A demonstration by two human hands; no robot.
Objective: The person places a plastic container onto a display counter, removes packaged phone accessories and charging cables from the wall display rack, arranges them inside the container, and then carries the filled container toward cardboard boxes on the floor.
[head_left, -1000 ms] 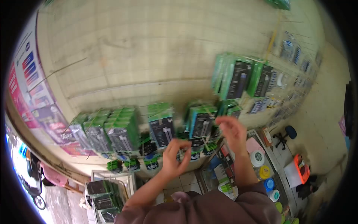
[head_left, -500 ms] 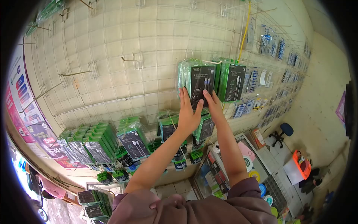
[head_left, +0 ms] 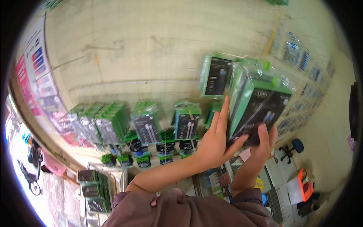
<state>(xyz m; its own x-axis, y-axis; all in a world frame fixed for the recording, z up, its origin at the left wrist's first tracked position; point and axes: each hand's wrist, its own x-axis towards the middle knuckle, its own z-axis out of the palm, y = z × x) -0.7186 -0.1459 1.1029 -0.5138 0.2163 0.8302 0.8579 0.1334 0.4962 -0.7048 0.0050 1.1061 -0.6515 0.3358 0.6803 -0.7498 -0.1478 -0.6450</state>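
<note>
Between my two hands is a thick stack of charging cable packs (head_left: 261,106), black and green boxes in clear plastic. My left hand (head_left: 215,142) presses its long side, fingers stretched up along it and thumb on the front. My right hand (head_left: 266,140) grips the lower right part, thumb on the black front face. Just behind, to the left, a similar black and green pack (head_left: 218,77) hangs from the wire grid. The stack is tilted and slightly blurred, and it covers part of the wall behind it.
More cable packs hang in rows lower on the grid, such as a white-cable pack (head_left: 146,126) and a group at left (head_left: 109,123). Below right stands a glass counter (head_left: 266,174). An office chair (head_left: 291,151) and an orange-rimmed bin (head_left: 300,187) are on the floor.
My hands have moved right, and a thick stack of packs is now between them, away from the grid. A thin part of the hanging packs stays on the hook. The view has shifted.
</note>
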